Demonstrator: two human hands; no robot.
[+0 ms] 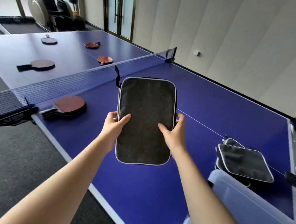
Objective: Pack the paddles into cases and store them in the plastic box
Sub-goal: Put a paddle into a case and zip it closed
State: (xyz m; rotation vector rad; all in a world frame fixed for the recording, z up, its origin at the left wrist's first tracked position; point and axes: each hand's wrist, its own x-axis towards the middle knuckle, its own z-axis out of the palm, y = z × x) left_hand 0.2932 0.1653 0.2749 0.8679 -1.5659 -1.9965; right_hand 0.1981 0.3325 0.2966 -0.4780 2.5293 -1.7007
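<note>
Case (145,120): gripped at both edges by left hand (113,126) and right hand (173,131). Paddles (67,108) beside net (55,85): unpacked. Plastic box (253,210): contents unseen.

**Bare forearms, nothing worn**

Two arms reach in from the bottom edge, uncovered from elbow to fingertip. No sleeve shows on either forearm. The left hand (113,126) and the right hand (173,131) carry no gloves, rings, watch or bands. The wrists are slim, the fingers plain, and the fingernails are too small to make out.
</note>
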